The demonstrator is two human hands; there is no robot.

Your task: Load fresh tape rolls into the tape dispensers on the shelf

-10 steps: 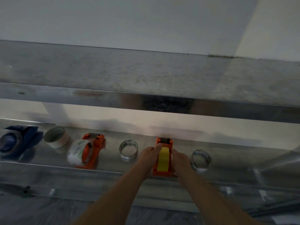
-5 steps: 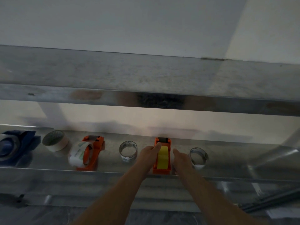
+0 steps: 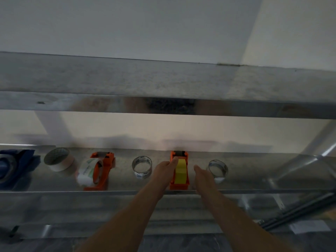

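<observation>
An orange tape dispenser (image 3: pixel 179 184) stands on the metal shelf (image 3: pixel 254 182) with a yellow tape roll (image 3: pixel 180 171) seated in it. My left hand (image 3: pixel 164 171) rests against its left side, fingertips touching the top of the yellow roll. My right hand (image 3: pixel 202 176) hovers just right of the dispenser, fingers apart and off it. A second orange dispenser (image 3: pixel 101 170) with a white printed roll (image 3: pixel 87 171) lies to the left. A blue dispenser (image 3: pixel 12 166) sits at the far left edge.
Loose rolls lie on the shelf: a beige one (image 3: pixel 59 161), a clear one (image 3: pixel 142 167) left of my hands, another clear one (image 3: pixel 217 170) right of them. An upper metal shelf (image 3: pixel 163 82) overhangs. A slanted metal post (image 3: pixel 309 157) rises at right.
My right hand has let go of the orange dispenser and shifted slightly right. My left hand stays against the dispenser's left side.
</observation>
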